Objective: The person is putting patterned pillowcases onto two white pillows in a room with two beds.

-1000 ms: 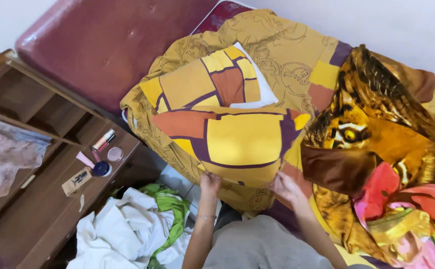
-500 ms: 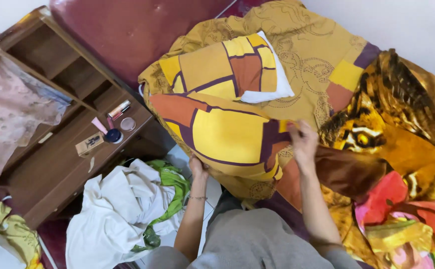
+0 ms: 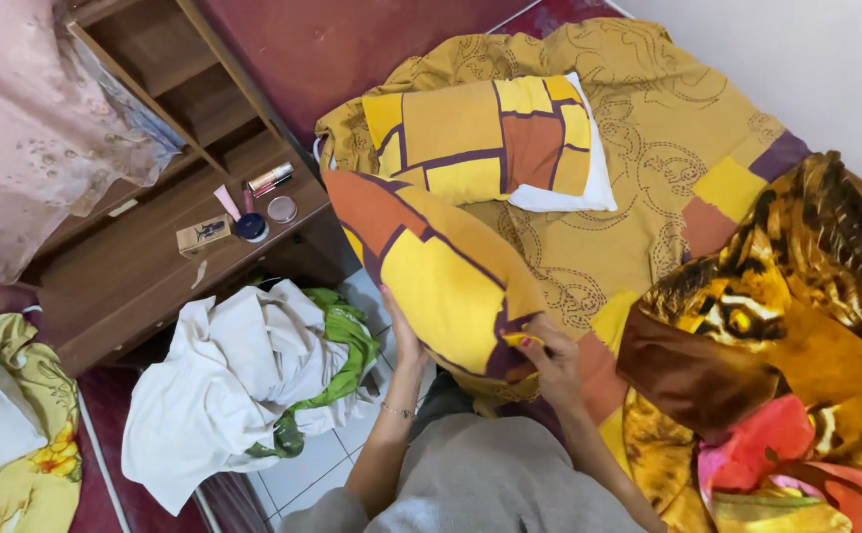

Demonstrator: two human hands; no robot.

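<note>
A person stands at the edge of a bed (image 3: 648,148), seen from above; both hands hold a pillow (image 3: 431,271) in a patchwork case of yellow, orange and purple, lifted off the bed and tilted; the left hand (image 3: 403,336) lies flat against the pillow's underside, fingers pressed together along the cloth; the right hand (image 3: 552,363) grips the pillow's near corner, its fingers (image 3: 531,342) pinching the edge of the case; a second pillow (image 3: 490,138) in the same pattern lies flat on the mustard bedspread just beyond; a tiger-print blanket (image 3: 796,316) is bunched on the bed to the right; on the tiled floor to the left sits a heap of white and green cloth (image 3: 243,385); behind it a brown shelf (image 3: 145,276) carries small cosmetics (image 3: 253,212).
</note>
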